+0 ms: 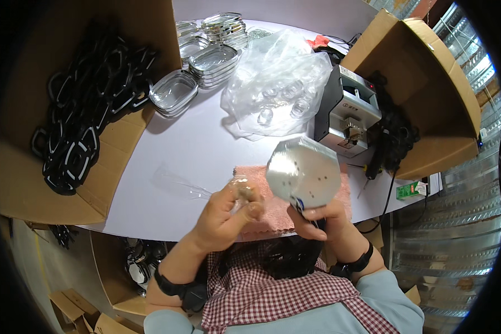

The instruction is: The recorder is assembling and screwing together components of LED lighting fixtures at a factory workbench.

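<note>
My right hand (320,218) grips the lower edge of a silver, roughly octagonal metal plate (305,170), which is held up and tilted with small dark holes showing. A bit of blue and black, perhaps wiring, shows by the fingers at its lower edge. To the left, my left hand (226,216) is closed, thumb against curled fingers, around a crinkled clear plastic piece (244,181) whose exact kind I cannot make out. Both hands are over a pink cloth (275,214) at the table's near edge. A thin clear film strip (186,188) lies left of my left hand.
A clear bag (278,83) of small clear cups lies behind the cloth, beside stacked glass dishes (175,92). A grey-black tape dispenser-like machine (350,111) stands right. Cardboard boxes flank the table; the left one holds black frames (75,153). A screwdriver (364,181) lies right.
</note>
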A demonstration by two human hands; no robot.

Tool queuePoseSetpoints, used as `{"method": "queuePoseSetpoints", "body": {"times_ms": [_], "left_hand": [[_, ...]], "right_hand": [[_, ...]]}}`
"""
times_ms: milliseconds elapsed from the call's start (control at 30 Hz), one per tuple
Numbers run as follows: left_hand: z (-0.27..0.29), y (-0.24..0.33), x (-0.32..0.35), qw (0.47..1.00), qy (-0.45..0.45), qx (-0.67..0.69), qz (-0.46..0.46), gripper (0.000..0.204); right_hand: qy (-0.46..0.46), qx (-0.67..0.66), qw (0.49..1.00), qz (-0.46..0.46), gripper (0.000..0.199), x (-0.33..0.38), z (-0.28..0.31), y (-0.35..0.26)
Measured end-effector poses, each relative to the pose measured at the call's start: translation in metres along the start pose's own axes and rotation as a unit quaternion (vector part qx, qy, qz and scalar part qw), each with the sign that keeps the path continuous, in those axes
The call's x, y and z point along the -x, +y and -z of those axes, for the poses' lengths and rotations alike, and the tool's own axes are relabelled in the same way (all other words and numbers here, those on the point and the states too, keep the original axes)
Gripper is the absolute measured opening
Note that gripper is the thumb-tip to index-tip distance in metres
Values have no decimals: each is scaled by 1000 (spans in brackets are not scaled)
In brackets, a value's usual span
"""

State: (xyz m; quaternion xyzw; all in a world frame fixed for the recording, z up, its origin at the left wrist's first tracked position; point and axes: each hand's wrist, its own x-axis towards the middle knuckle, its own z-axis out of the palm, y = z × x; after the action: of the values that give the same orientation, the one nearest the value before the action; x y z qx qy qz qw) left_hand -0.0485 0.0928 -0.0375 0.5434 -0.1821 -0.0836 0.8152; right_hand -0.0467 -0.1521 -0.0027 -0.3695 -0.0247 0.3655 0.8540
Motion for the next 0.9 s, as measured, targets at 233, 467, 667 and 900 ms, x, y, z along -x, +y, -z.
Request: {"method": "queuePoseSetpoints", "body": {"times_ms": [233, 467, 667, 900], "left_hand": [[76, 78, -29, 964, 223, 44, -137, 14], [42, 80, 26, 873, 76, -482, -13, 39], [95, 61, 26, 823, 159, -530, 127, 26], [46, 109, 34, 942, 251, 129, -180, 38]], "right_hand": [[27, 417, 905, -83, 77, 11, -35, -23], [190, 355, 912, 75, 66, 6, -3, -26], [-97, 549, 817, 148, 64, 17, -12, -29], [108, 689, 697, 165, 62, 2, 14, -8]]}}
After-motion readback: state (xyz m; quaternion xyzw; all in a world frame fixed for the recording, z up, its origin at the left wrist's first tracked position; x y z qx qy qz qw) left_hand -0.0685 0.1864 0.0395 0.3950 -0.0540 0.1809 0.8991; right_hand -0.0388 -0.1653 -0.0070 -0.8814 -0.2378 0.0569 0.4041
